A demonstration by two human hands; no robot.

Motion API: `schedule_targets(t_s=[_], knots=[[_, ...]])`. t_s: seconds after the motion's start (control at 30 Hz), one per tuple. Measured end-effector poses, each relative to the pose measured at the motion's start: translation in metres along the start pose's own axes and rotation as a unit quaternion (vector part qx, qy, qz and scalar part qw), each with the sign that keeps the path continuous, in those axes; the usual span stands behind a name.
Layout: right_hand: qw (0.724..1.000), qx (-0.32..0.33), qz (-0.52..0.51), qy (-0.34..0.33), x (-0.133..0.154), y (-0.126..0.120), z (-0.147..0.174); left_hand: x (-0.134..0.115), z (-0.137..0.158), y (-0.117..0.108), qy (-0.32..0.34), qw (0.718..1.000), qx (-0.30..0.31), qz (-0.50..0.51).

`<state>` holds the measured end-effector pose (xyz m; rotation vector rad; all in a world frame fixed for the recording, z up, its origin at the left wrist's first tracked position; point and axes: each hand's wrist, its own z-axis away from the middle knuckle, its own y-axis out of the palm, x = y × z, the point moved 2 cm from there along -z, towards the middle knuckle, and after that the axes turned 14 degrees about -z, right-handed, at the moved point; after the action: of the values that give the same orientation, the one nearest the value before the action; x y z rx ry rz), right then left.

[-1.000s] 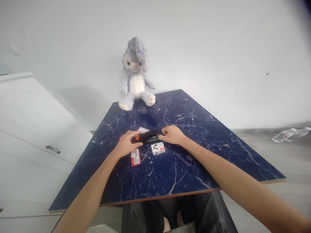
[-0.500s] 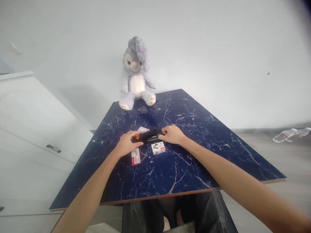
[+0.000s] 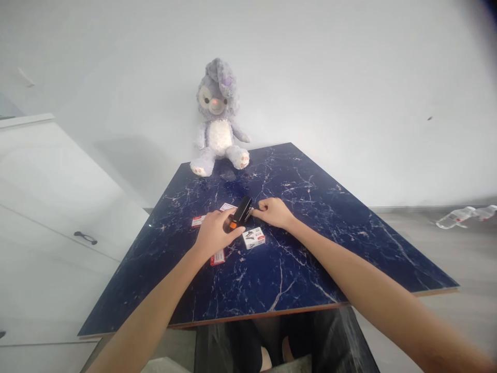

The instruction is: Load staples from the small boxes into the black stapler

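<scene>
My left hand (image 3: 215, 231) is wrapped round the back end of a black stapler (image 3: 244, 208), near its orange part. The stapler is tilted, its front end pointing up and away from me. Close against its right side is my right hand (image 3: 274, 212), fingers curled in. What those fingers hold, if anything, is hidden. Just below the stapler sits a small white box (image 3: 253, 238) with a stapler picture on it. A red and white box (image 3: 218, 257) lies partly under my left hand. Behind that hand are another red and white box (image 3: 198, 221) and a white card-like piece (image 3: 228, 206).
A lilac plush toy (image 3: 220, 134) sits at the table's back edge against the wall. The blue marbled table (image 3: 310, 207) narrows away from me. White drawers (image 3: 58, 207) stand at the left. Plastic bottles (image 3: 456, 216) lie on the floor at the right.
My left hand has shifted right and turned the stapler from nearly level to a steeper slant. The red and white box behind that hand shows more now. My right hand has hardly moved.
</scene>
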<state>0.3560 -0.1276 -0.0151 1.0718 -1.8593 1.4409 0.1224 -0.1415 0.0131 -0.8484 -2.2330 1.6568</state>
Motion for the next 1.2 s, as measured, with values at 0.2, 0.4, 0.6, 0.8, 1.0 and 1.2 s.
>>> schedule_targets(t_s=[0.2,0.4,0.6,0.8,1.0,1.2], knots=[[0.997,-0.024,-0.07,0.014,-0.008,-0.004,-0.003,0.002,0.004,-0.013,0.054,0.985,0.061,0.152],[0.998,0.001,-0.06,0.008,-0.006,-0.004,-0.001,0.023,0.001,-0.025,-0.01,0.996,-0.035,0.082],[0.999,0.027,-0.043,-0.002,-0.001,-0.004,0.001,0.02,0.001,-0.018,0.032,0.999,0.031,0.032],[0.992,0.093,-0.082,0.025,0.004,-0.003,0.005,0.023,0.003,-0.039,0.057,0.987,0.149,0.015],[0.983,0.124,-0.134,0.022,0.005,0.0,0.007,0.037,0.017,-0.052,0.059,0.95,0.301,0.05],[0.979,0.133,-0.155,0.011,0.014,-0.001,0.011,0.028,0.015,-0.035,0.051,0.952,0.291,0.08]])
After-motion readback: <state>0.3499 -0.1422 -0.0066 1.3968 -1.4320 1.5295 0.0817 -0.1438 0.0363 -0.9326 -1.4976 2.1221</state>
